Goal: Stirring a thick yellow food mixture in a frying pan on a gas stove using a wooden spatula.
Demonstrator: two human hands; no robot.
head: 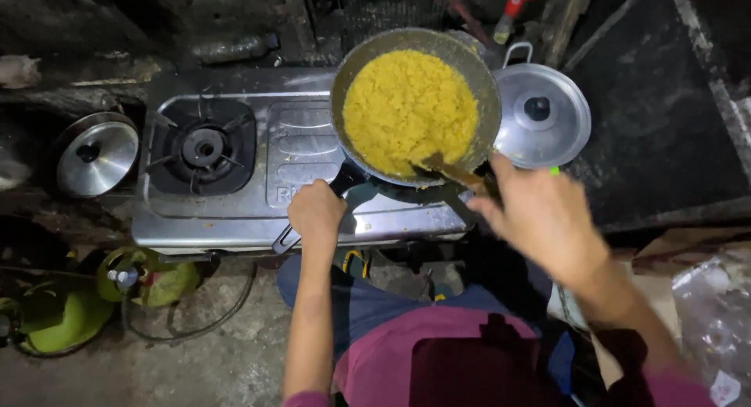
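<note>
A round metal pan (485,86) full of yellow rice (408,109) sits tilted over the right burner of a steel two-burner stove (301,145). My left hand (315,213) grips the pan's dark handle (347,178) at the stove's front edge. My right hand (540,217) holds a wooden spatula (450,171) whose tip is in the rice at the pan's near rim.
The left burner (203,146) is bare. A covered steel pot (541,113) stands right of the pan, a steel lid (95,153) lies left of the stove. Two green gas cylinders (62,313) with a hose sit on the floor at lower left. Cardboard and plastic (704,289) lie at right.
</note>
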